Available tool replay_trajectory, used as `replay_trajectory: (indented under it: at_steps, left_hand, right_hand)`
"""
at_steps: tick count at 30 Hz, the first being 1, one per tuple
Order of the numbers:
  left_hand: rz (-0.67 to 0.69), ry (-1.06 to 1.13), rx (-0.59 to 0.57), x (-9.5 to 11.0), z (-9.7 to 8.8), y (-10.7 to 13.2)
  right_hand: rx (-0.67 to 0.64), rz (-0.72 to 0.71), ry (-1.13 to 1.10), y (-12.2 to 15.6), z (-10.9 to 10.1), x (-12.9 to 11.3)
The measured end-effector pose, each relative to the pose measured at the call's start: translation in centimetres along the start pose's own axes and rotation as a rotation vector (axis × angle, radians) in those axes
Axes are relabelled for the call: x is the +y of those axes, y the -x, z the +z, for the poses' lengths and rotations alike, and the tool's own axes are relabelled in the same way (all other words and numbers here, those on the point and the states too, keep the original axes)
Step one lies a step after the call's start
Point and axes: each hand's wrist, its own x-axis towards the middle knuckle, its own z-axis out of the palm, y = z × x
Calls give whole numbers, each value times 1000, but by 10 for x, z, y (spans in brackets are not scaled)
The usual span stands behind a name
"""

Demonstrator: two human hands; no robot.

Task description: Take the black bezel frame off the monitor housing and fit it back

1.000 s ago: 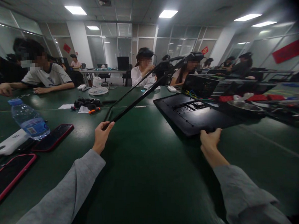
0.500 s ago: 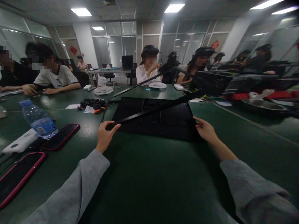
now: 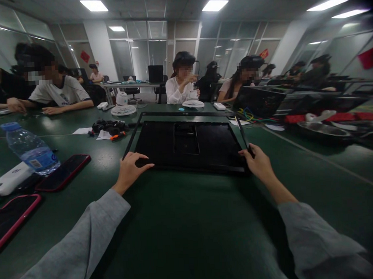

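Note:
A thin black rectangular bezel frame [image 3: 185, 113] is tilted over a flat black monitor back cover [image 3: 155, 143], which lies on the green table [image 3: 191, 223]. The cover has a rectangular recess in its middle. At the near left corner, my left hand [image 3: 130, 170] is closed on the bezel frame between thumb and fingers. My right hand [image 3: 260, 163] pinches the frame at the near right corner, beside the cover's edge. How much the frame's near bar touches the cover, I cannot tell.
Left of me are a water bottle [image 3: 32, 151], a white power strip [image 3: 10, 179] and two phones [image 3: 64, 172] [image 3: 13, 221]. Beyond the cover lie black cables [image 3: 108, 127] and small white fans [image 3: 123, 110]. A metal pan [image 3: 323, 129] stands at right. Several people sit around.
The bezel frame has swung from a slanted, raised position to lie roughly level over the cover. My right hand has come onto its right corner. The view has shifted slightly right.

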Motion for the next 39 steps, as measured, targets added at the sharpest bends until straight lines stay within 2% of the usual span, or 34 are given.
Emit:
replay_trajectory:
  at_steps: [3,7,18,29,31,34,37,39]
  left_hand:
    - [15,0,-81,-5,3,-2]
    - [37,18,-181,-9,6,-4]
    - [145,-20,-234,-9,7,-1]
    - [153,-92,-259,-3,3,2]
    - [179,-77,-227,-4,4,1]
    - [158,-48,-77,-9,9,-1]
    - [23,-22,82,-20,15,-3]
    - [-97,10,94,-29,18,-4]
  right_hand:
    - [40,31,129,4,5,1]
    - [112,-15,157,5,0,-3]
    - [62,64,241,2,9,17]
    - [74,126,220,0,11,27]
    - [103,153,207,1,10,28]
    - [147,189,180,0,10,29]
    - [133,207,144,-1,11,32]
    - [96,220,113,-1,12,35]
